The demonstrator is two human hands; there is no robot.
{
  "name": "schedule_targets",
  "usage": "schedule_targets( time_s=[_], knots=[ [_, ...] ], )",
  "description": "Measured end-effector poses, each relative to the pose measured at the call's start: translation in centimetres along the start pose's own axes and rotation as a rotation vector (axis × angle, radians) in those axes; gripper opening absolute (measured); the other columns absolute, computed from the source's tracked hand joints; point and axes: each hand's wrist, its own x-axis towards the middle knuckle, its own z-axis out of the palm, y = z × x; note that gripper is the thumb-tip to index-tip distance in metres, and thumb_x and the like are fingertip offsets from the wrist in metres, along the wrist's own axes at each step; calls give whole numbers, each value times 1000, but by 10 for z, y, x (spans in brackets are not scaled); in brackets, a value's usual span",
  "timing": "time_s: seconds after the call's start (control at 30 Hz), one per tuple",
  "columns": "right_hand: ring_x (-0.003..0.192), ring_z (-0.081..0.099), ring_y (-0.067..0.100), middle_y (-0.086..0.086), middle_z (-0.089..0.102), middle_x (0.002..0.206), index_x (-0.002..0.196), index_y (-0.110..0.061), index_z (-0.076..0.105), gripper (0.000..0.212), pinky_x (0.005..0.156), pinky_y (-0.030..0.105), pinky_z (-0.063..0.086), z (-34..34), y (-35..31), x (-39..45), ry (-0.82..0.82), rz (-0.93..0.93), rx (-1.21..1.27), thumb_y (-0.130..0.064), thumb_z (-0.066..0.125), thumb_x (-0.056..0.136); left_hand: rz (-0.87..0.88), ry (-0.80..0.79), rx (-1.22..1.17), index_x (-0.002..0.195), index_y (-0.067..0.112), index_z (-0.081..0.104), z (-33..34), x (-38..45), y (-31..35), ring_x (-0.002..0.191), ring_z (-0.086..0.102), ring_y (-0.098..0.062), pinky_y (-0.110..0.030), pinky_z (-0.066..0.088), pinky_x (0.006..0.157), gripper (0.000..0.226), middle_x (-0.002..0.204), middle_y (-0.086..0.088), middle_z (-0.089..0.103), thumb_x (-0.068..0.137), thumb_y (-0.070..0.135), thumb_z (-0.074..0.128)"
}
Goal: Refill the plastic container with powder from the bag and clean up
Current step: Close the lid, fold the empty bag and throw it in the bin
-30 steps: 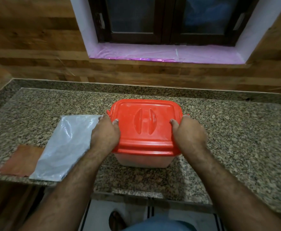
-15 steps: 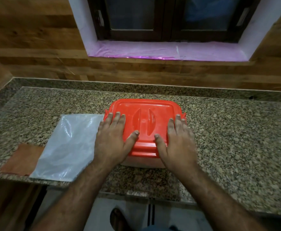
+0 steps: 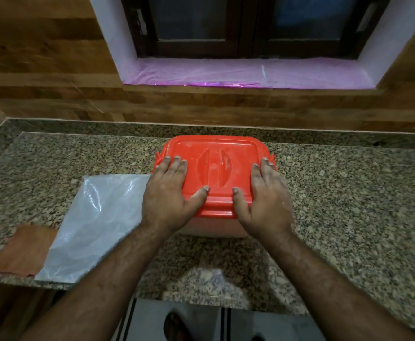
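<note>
A plastic container (image 3: 211,226) with a red lid (image 3: 214,153) stands in the middle of the granite counter (image 3: 349,193). My left hand (image 3: 167,193) lies flat on the lid's left side, fingers straight, thumb on the front rim. My right hand (image 3: 265,198) lies flat on the lid's right side in the same way; both hands are dusted with white powder. The flattened clear plastic bag (image 3: 96,225) lies on the counter just left of the container, reaching the front edge.
A brown cloth (image 3: 24,249) lies at the counter's front left, partly under the bag. A wooden wall and a window sill (image 3: 245,72) rise behind the counter. The floor and a foot (image 3: 177,326) show below the front edge.
One second ago both hands gripped the lid's left and right edges. They have moved onto the top of the lid and now lie flat on it. The container has hardly shifted.
</note>
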Motion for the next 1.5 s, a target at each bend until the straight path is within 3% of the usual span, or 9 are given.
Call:
schedule_targets(
  time_s=[0.53, 0.67, 0.8, 0.9, 1.03, 1.17, 1.23, 1.4, 1.5],
  knots=[
    [149, 42, 43, 29, 44, 161, 153, 2, 50, 79, 126, 49, 32, 31, 13, 155, 61, 11, -72, -57, 35, 102, 84, -81, 45, 157, 4, 51, 39, 172, -12, 155, 38, -35, -46, 27, 130, 100, 162, -18, 50, 94, 79, 29],
    [158, 29, 36, 18, 37, 169, 160, -11, 42, 76, 130, 55, 20, 41, 9, 137, 142, 81, 13, -64, 30, 107, 41, -78, 39, 159, 5, 47, 38, 166, -12, 157, 34, -36, -46, 24, 132, 98, 165, -17, 47, 96, 77, 23],
    [165, -4, 29, 12, -2, 179, 171, -15, 6, 81, 131, 54, -7, 75, 7, 57, 115, 8, 16, -63, 28, 109, -46, -51, -37, 171, 7, 13, 43, 113, 0, 166, 2, -33, -50, 11, 135, 93, 179, -15, 12, 104, 71, 22],
    [166, 2, 26, 9, 2, 179, 171, -15, 10, 73, 133, 54, -2, 106, 6, 1, -65, -132, 35, -55, 28, 111, 24, -141, -75, 170, 15, -12, 45, 58, -4, 164, -18, -25, -46, -3, 134, 93, 179, -6, -18, 108, 56, 43],
    [154, 40, 30, 9, 43, 167, 161, -14, 43, 65, 127, 52, 30, 136, -16, -19, -251, -256, 67, -48, 34, 106, -42, -243, -157, 172, 19, 12, 43, -4, -34, 164, 18, -24, -45, 21, 133, 90, 179, -5, 16, 101, 44, 60],
    [119, 63, 38, 14, 64, 126, 132, -11, 59, 54, 98, 46, 50, 155, -61, -9, -457, -223, 157, -49, 39, 100, -291, -236, -200, 160, 20, 45, 35, -56, -89, 147, 49, -29, -39, 40, 122, 73, 159, -8, 54, 95, 51, 56],
    [111, 65, 39, 17, 67, 113, 123, -9, 60, 55, 90, 43, 51, 168, -88, -6, -574, -157, 222, -54, 41, 98, -419, -215, -230, 157, 15, 51, 31, -77, -122, 146, 51, -29, -37, 37, 122, 66, 158, -9, 56, 100, 47, 61],
    [113, 70, 37, 18, 74, 120, 125, -2, 66, 52, 95, 38, 56, 214, -169, 0, -731, 127, 414, -46, 65, 98, -642, -173, -282, 152, 11, 57, 24, -95, -228, 142, 57, -30, -38, 42, 120, 59, 154, -10, 61, 102, 39, 69],
    [103, 73, 34, 11, 74, 110, 112, -3, 72, 48, 82, 36, 58, 238, -206, 3, -705, 255, 474, -46, 77, 92, -712, -224, -298, 154, 11, 53, 28, -86, -299, 138, 59, -34, -42, 45, 118, 66, 154, -12, 59, 98, 40, 72]
  ],
)
